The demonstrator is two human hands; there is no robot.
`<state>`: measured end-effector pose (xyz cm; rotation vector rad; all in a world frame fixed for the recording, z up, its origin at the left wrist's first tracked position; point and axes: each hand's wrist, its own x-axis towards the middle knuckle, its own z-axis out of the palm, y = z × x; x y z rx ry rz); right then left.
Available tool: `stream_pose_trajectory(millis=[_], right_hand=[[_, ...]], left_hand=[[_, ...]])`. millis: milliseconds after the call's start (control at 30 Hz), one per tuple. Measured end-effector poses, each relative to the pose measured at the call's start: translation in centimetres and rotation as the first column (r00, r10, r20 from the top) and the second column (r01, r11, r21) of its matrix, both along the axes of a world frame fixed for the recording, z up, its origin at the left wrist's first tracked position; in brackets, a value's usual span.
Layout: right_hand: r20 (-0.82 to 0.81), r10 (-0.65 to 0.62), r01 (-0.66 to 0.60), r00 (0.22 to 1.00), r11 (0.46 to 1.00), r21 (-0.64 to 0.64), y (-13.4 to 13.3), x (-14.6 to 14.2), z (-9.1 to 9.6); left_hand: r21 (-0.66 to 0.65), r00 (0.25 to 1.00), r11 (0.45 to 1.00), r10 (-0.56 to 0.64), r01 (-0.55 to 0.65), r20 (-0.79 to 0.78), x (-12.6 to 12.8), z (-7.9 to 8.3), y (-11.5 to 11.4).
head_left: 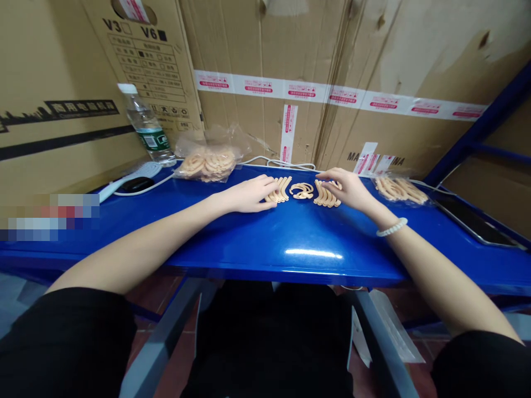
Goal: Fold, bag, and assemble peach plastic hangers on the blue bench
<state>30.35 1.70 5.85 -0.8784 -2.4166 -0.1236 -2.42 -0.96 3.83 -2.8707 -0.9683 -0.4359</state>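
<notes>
My left hand rests at the left row of curved beige pieces, its fingers stretched over the row's left end and its thumb apart from them. My right hand is over the right row of similar curved pieces, fingers bent loosely and thumb apart. Neither hand visibly grips a piece, though the fingers hide parts of both rows. Between the two rows lies a small loose pile of curved beige pieces. A pale beaded bracelet is on my right wrist.
On the blue table stand a clear plastic bag of curved pieces and a water bottle. Another bag of pieces and a dark flat device are at the right. A white cable runs along the cardboard wall.
</notes>
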Motion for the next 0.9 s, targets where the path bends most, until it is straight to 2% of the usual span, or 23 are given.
stream_pose_trajectory(millis=[133,267,433,567,733,900], right_hand=[[0.171,-0.087,0.104,0.981,0.990,-0.095,-0.6,1.8,1.3],[0.344,-0.109,0.163,0.933,0.978,-0.133,-1.5,1.2,0.5],[0.437,-0.166,0.222,0.884,0.972,-0.079,-2.5,0.0,-1.1],[0.455,-0.241,0.288,0.857,0.957,-0.036,-2.7,0.5,-1.1],[0.472,-0.075,0.188,0.878,0.962,-0.197,-2.4,1.1,-1.3],[0.456,-0.050,0.205,0.888,0.933,-0.297,-2.7,0.8,-2.3]], left_hand=[[-0.053,0.987,0.992,0.106,-0.114,-0.124,1.1,-0.2,-2.2],[-0.192,0.966,0.957,0.184,-0.218,-0.182,2.7,-0.6,-4.4],[-0.265,0.962,0.930,0.217,-0.256,-0.168,4.0,-0.8,-5.7],[-0.323,0.954,0.901,0.247,-0.290,-0.169,4.2,-1.2,-5.6],[-0.372,0.960,0.885,0.246,-0.279,-0.135,4.2,-1.7,-5.3],[-0.381,0.954,0.874,0.268,-0.300,-0.136,4.4,-1.7,-5.4]])
